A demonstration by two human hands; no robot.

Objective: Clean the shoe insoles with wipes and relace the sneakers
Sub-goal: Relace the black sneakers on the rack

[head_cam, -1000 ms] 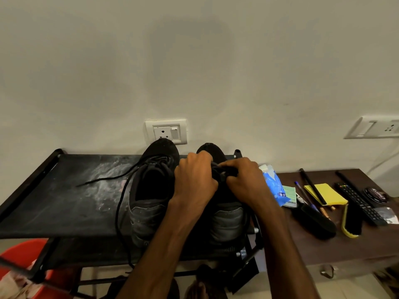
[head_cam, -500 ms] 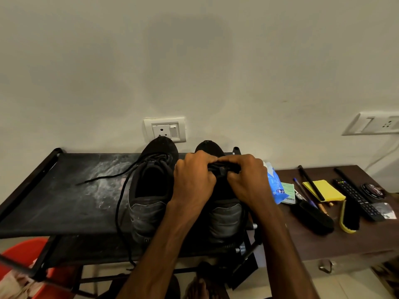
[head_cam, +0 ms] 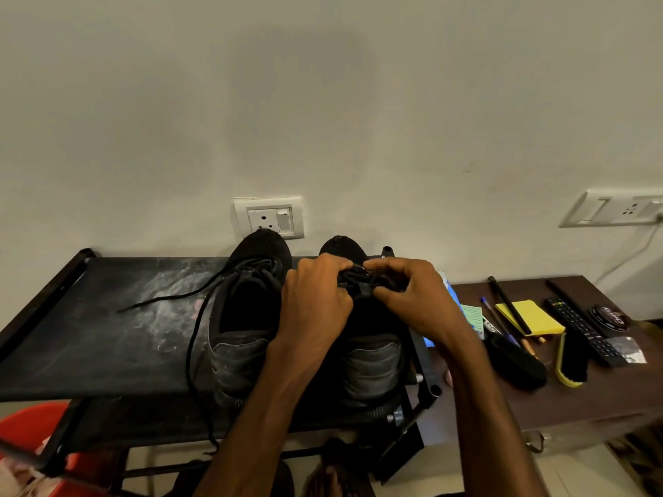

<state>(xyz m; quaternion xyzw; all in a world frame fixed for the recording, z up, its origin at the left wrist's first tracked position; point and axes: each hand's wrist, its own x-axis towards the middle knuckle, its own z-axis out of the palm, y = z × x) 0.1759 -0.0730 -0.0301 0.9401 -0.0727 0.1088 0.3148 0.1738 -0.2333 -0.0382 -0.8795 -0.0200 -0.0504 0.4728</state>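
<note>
Head view.

- Black rack shelf (head_cam: pixel 107 353), dusty top, against the wall below a white socket (head_cam: pixel 269 218). It carries two black sneakers side by side, toes to the wall.
- Left sneaker (head_cam: pixel 244 335): open at the top, its loose lace (head_cam: pixel 161 301) trailing across the shelf and over the front edge.
- Right sneaker (head_cam: pixel 369 356): at the rack's right end, under both hands.
- Left hand (head_cam: pixel 315 303): over the right sneaker's throat, fingers curled and pinching its black lace (head_cam: pixel 355 278).
- Right hand (head_cam: pixel 416 299): opposite the left, fingers curled and gripping the same lace. The two hands nearly meet.
- Blue wipes pack (head_cam: pixel 452 294): just beside the right sneaker, partly hidden behind the right wrist.
- Brown table (head_cam: pixel 574 399), right of the rack: yellow pad (head_cam: pixel 534 315), remote (head_cam: pixel 581 330), round tin (head_cam: pixel 610 317), yellow-backed brush (head_cam: pixel 570 360), black brush (head_cam: pixel 516 358), pens.
- Red bin (head_cam: pixel 25 425): lower left, below the rack.
</note>
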